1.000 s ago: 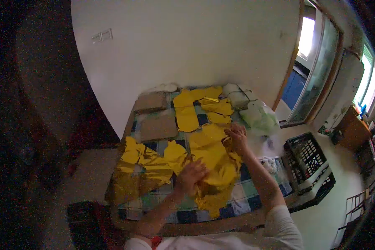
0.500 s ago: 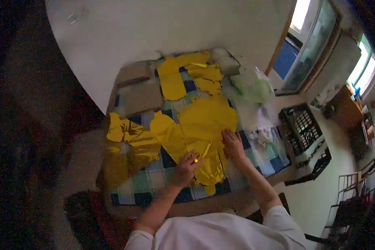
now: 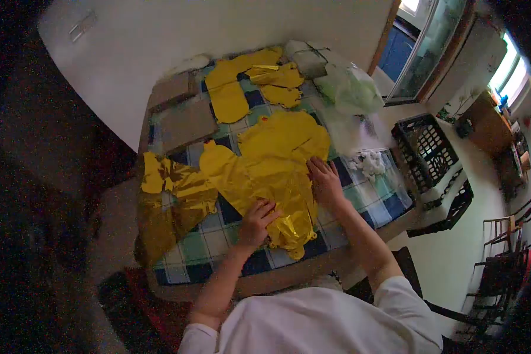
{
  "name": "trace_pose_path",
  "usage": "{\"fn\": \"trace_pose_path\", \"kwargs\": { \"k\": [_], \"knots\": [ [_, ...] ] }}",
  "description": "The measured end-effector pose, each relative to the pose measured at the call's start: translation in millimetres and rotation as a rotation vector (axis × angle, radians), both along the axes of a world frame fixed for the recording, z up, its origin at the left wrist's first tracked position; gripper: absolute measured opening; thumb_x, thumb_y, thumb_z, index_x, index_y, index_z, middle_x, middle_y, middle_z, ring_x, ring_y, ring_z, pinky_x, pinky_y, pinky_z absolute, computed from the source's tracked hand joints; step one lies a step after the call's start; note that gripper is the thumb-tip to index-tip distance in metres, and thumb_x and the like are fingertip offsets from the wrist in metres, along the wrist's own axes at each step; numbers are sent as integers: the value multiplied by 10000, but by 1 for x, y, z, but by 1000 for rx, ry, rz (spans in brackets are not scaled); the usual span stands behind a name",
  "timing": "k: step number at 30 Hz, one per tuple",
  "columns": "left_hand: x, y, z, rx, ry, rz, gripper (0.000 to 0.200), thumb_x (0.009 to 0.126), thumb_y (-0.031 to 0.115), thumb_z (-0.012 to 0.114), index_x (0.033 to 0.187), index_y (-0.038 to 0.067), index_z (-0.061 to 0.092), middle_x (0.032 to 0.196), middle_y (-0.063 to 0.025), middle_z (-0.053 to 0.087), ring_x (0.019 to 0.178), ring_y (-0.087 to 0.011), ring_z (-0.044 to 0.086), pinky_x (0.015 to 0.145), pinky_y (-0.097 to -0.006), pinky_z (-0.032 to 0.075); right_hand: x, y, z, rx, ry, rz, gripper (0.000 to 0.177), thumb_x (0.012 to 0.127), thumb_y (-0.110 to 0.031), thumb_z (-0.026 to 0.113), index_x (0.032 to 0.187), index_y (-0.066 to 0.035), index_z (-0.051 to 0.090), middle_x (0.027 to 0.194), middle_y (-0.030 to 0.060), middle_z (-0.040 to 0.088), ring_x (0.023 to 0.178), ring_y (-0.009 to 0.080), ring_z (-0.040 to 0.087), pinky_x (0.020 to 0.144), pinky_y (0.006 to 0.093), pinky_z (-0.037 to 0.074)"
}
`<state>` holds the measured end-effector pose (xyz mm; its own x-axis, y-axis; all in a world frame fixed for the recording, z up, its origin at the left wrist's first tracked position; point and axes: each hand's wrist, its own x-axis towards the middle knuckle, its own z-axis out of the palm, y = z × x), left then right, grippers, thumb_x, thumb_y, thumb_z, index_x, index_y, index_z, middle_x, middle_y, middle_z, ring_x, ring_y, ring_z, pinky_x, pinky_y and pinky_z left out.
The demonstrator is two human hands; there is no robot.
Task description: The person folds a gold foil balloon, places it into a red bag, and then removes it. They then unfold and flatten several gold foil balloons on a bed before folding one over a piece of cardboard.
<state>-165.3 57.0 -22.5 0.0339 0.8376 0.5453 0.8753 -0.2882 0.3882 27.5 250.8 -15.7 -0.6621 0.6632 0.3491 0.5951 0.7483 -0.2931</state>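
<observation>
Head view: locate the large yellow foil sheet (image 3: 283, 156) near the middle of the plaid cloth (image 3: 192, 251), spread mostly flat, with bright wrinkles gathered at the narrower lower end. Compare with one second ago: then bunched and darkly folded along the right edge, now opened out and smoother there; judge as less foil trapped in folds, with the lower end probably the least settled. Find the left hand (image 3: 256, 221) at the lower left edge, fingers curled over the foil; pinching or merely touching, cannot tell. Find the right hand (image 3: 324, 180) at the right edge, opened, fingers extended against the foil instead of bent as before. Note both hands well apart from each other. Moving outward, identify the crumpled yellow piece (image 3: 192, 192) to the left, then the brown flat package (image 3: 189, 124) and the bent yellow piece (image 3: 229, 100) farther back. Finish with the plastic bag (image 3: 351, 91) at the far right and the black crate (image 3: 425, 150) beside the cloth.
</observation>
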Motion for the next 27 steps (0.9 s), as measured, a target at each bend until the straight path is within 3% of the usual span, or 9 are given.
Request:
{"fn": "trace_pose_path", "kwargs": {
  "k": [2, 4, 6, 9, 12, 15, 18, 23, 27],
  "knots": [
    [-1, 1, -4, -245, -362, 16, 217, 776, 60, 607, 982, 42, 675, 1067, -137, 639, 1069, -300, 562, 886, -409, 489, 3, 8, -11, 12, -52, 8, 565, 803, -159, 541, 1360, -129, 450, 1426, 101, 423, 1347, 269, 349, 1125, 489, 202],
    [-6, 8, -11, -247, -426, 72, 185, 811, 100, 612, 975, 26, 652, 1062, -151, 630, 1076, -307, 558, 891, -419, 481, 4, 15, -20, 10, -78, 7, 639, 743, -166, 570, 1367, -138, 436, 1441, 101, 402, 1362, 270, 325, 1135, 495, 180],
    [-14, 19, -17, -16, -194, 171, 190, 854, 166, 609, 975, 21, 628, 1077, -155, 616, 1088, -312, 551, 909, -439, 463, 4, 18, -28, -17, -81, 1, 656, 732, -163, 582, 1369, -133, 430, 1442, 108, 398, 1364, 274, 319, 1134, 507, 176],
    [17, 34, 23, -157, 19, 220, 390, 871, 283, 607, 1188, 60, 568, 1286, -161, 517, 1234, -316, 457, 1005, -491, 380, 3, 14, -16, -15, -84, 28, 666, 732, -148, 570, 1380, -125, 416, 1441, 115, 398, 1366, 284, 315, 1131, 519, 171],
    [29, 41, -3, -279, 175, 193, 578, 886, 389, 562, 1381, 128, 420, 1459, -151, 342, 1361, -302, 307, 1083, -531, 267, 4, 6, -5, -14, -139, -47, 453, 899, -129, 478, 1352, -134, 479, 1413, 71, 445, 1336, 226, 370, 1115, 437, 230],
    [32, 43, -6, -494, 166, 145, 673, 886, 453, 532, 1461, 191, 299, 1523, -138, 229, 1421, -291, 176, 1120, -550, 174, 3, 11, -14, 30, -71, -31, 446, 912, -158, 478, 1358, -146, 475, 1416, 61, 443, 1333, 226, 372, 1115, 432, 226],
    [31, 41, 1, -493, 217, 125, 644, 895, 487, 496, 1447, 202, 329, 1513, -142, 252, 1417, -291, 191, 1113, -571, 162, 6, 7, -10, 64, -49, -12, 435, 923, -179, 467, 1357, -153, 477, 1413, 61, 446, 1329, 231, 376, 1112, 442, 226],
    [36, 48, -50, -71, 370, 227, 606, 889, 464, 519, 1418, 200, 385, 1490, -148, 295, 1404, -290, 225, 1097, -584, 187, 11, 18, -23, 72, -41, 20, 432, 915, -153, 481, 1347, -139, 487, 1412, 76, 445, 1334, 242, 372, 1106, 468, 227],
    [39, 44, -6, -357, 147, 172, 566, 878, 451, 540, 1373, 188, 456, 1461, -154, 343, 1370, -305, 295, 1079, -582, 224, 12, 16, -21, 89, -30, 0, 433, 907, -136, 498, 1340, -127, 494, 1386, 80, 472, 1314, 251, 396, 1094, 475, 252]
  ]
}}
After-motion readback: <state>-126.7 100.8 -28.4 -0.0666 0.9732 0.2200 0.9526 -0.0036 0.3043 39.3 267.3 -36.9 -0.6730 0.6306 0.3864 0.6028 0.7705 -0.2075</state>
